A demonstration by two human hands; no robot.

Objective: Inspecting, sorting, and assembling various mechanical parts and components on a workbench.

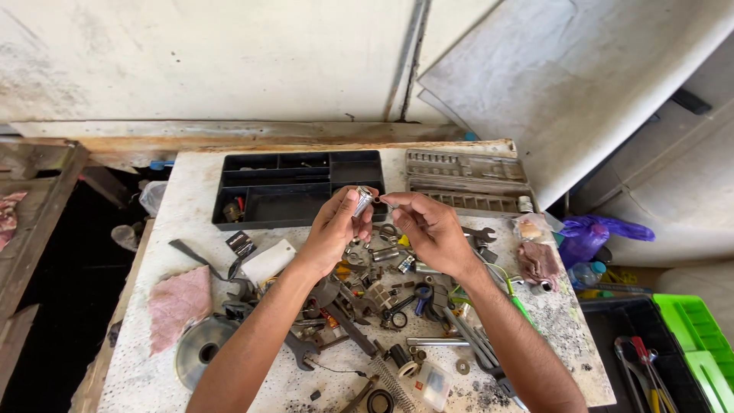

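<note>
Above the middle of the counter (191,191), both hands are raised clear of the clutter. At the near edge lie a coil spring (391,376), washers and a round grey disc (200,350); just beyond, a dense heap of sockets, spanners and small fittings (386,287) fills the centre, with a pink cloth (180,304) toward the left edge. The left hand (336,229) pinches a short metal socket (363,201) between thumb and fingertips; its long axis tilts up and to the right, toward the other hand. The right hand (428,226) is closed in a fine pinch just beside the socket's upper end; whether it grips a small part cannot be told. Beyond the hands, at the far edge, stand a black compartment tray (298,190) and a grey socket case (466,180). Bare surface remains along the left and right edges.
</note>
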